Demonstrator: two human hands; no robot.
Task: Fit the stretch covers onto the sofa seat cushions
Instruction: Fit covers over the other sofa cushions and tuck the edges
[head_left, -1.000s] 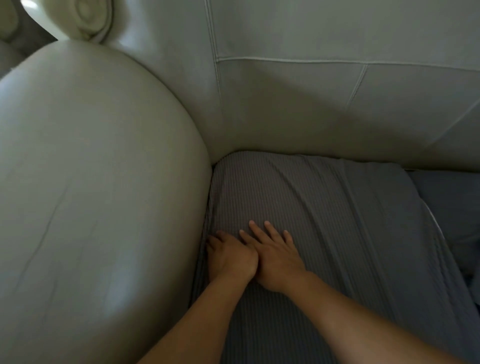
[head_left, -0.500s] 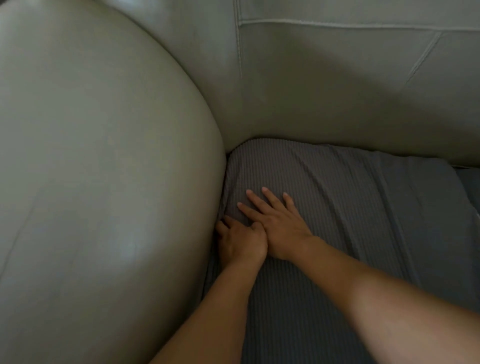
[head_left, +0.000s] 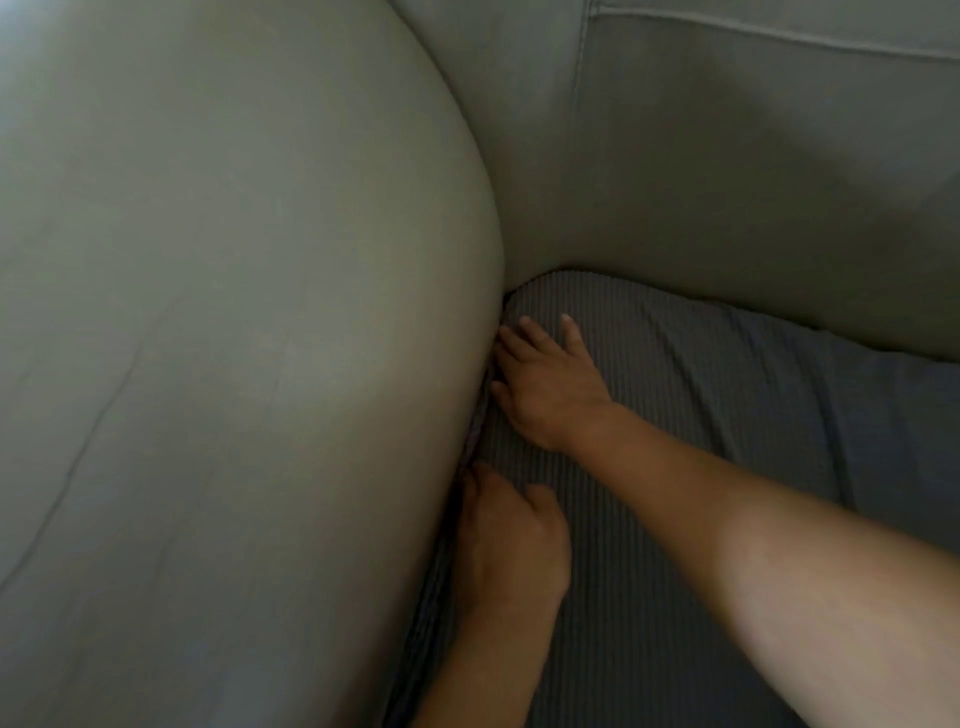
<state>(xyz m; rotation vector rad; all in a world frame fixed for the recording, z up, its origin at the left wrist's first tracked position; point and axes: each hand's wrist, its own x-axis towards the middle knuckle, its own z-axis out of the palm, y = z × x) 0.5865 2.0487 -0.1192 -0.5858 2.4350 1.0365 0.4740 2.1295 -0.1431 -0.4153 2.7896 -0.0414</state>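
Smooth, pale leather formed the bulging sofa arm (head_left: 234, 338) at left. Against its edge the left hand (head_left: 511, 545) lay curled, fingertips hidden in the gap. Farther back the right hand (head_left: 545, 387) pressed flat, fingers spread, on the grey ribbed stretch cover (head_left: 701, 415) running rightward along the seat.

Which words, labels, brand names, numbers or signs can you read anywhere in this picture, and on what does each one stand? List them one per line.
None: no readable text, label, number or sign shows anywhere.
Grey ribbed stretch cover: plain fabric, no tag in view.
Pale leather sofa armrest: only creases.
Sofa backrest: only stitched seams.
Left hand and right hand: bare, nothing written on them.
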